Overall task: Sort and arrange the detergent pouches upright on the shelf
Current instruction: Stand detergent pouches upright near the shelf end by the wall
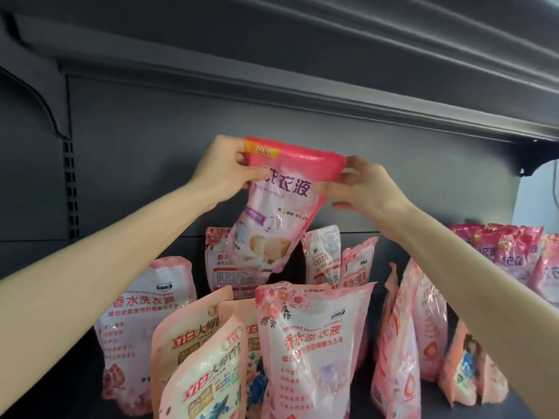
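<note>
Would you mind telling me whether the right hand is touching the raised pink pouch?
Touching: the head view shows the right hand pinching the top corner of the raised pink pouch.

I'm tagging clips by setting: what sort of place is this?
Probably a shop or stockroom: a dark metal shelving unit with a slotted upright, many pink detergent pouches stocked on it, and the left hand and right hand gripping a raised pouch by its top.

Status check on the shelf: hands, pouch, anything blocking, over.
Left hand and right hand grip the bright pink pouch by its top corners. Pouch off the shelf, hanging tilted above the pale pink pouches. Matching bright pink row far right; nothing blocking.
</note>
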Motion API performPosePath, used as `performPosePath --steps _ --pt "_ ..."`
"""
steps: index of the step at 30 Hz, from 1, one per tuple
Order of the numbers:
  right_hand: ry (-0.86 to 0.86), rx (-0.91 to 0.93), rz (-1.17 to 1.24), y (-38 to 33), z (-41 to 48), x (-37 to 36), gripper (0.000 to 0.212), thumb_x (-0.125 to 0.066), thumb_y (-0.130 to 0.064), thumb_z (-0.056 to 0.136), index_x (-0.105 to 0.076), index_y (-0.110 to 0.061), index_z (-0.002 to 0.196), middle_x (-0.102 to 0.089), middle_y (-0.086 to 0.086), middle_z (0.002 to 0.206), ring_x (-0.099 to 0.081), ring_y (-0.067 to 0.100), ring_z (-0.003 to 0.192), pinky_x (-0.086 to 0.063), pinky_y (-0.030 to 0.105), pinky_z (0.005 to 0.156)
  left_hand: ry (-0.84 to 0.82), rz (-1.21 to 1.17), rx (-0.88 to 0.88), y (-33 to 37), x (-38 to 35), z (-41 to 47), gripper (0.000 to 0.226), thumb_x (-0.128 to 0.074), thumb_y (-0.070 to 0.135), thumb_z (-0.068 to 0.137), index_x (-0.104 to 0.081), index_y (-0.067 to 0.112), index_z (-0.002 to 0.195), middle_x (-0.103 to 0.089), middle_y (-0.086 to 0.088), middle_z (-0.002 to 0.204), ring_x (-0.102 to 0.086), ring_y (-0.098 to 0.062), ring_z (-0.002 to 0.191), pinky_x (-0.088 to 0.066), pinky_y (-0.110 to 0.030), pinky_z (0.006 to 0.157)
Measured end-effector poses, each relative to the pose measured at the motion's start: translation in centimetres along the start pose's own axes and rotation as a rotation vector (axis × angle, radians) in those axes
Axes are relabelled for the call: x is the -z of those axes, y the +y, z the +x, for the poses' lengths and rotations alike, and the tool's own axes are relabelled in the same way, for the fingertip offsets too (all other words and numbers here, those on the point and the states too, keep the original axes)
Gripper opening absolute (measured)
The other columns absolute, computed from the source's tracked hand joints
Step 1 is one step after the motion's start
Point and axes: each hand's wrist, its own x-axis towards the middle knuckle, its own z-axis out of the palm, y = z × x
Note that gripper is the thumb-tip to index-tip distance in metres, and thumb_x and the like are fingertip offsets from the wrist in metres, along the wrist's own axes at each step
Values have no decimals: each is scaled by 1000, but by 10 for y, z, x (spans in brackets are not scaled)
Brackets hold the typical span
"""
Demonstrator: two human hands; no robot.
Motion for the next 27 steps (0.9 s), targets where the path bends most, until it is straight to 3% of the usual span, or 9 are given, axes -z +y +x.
performPosePath --steps 2,4,10,13,17,20,22,25,27 --pt "-168 -99 12 -3 -7 -4 48 -78 -21 76 -56 -14 118 -71 4 105 -71 20 88 -59 35 79 52 -9 -49 13 2 -4 23 -73 3 77 -66 22 88 -69 4 84 -69 -9 77 -58 -28 69" --pt "-260 -114 38 -6 -13 -10 35 -77 -20 77 -63 -12 109 -74 6 96 -73 23 81 -60 35 73 87 -37 -94 27 4 -11 25 -72 2 77 -66 24 88 -70 6 84 -69 -9 78 -59 -27 69" --pt "-148 53 338 -20 -29 -15 17 -76 -6 77 -70 -1 92 -74 14 88 -73 26 75 -61 38 65 268 72 -239 71 15 -40 27 -76 9 76 -68 15 101 -72 3 92 -70 -10 84 -58 -35 78" --pt "-161 106 450 -31 -45 -16 13 -74 -5 78 -68 -1 89 -73 10 83 -72 20 68 -60 31 59 346 155 -282 94 22 -63 29 -77 17 76 -63 10 100 -68 8 92 -67 -3 84 -55 -23 79" --pt "-212 122 611 -43 -74 -13 9 -73 -4 79 -68 -4 86 -73 6 78 -72 20 67 -59 30 58 314 172 -200 114 23 -108 30 -71 21 83 -60 15 110 -66 8 101 -64 1 92 -52 -18 84" --pt "-294 125 671 -49 -99 -13 10 -74 -5 78 -68 -2 86 -74 12 82 -71 27 71 -61 37 63 217 138 -120 127 22 -146 26 -62 26 88 -52 31 111 -69 13 96 -67 -1 86 -54 -19 75" --pt "-344 121 712 -51 -116 -12 10 -73 -5 79 -68 -2 87 -74 12 82 -70 26 69 -61 34 61 161 129 -71 137 21 -168 30 -60 29 88 -46 38 113 -69 15 96 -68 -3 85 -55 -19 72" --pt "-399 129 735 -48 -142 -8 8 -72 -7 80 -68 -5 87 -73 7 77 -70 17 61 -56 24 52 176 128 -31 151 15 -196 39 -60 39 81 -44 34 117 -69 12 100 -69 -7 88 -56 -25 75" --pt "-419 131 734 -45 -157 -2 9 -72 -8 81 -68 -6 89 -74 4 76 -70 15 60 -54 22 51 211 97 -14 156 8 -212 37 -61 35 82 -45 30 115 -69 9 98 -69 -7 87 -55 -23 73"
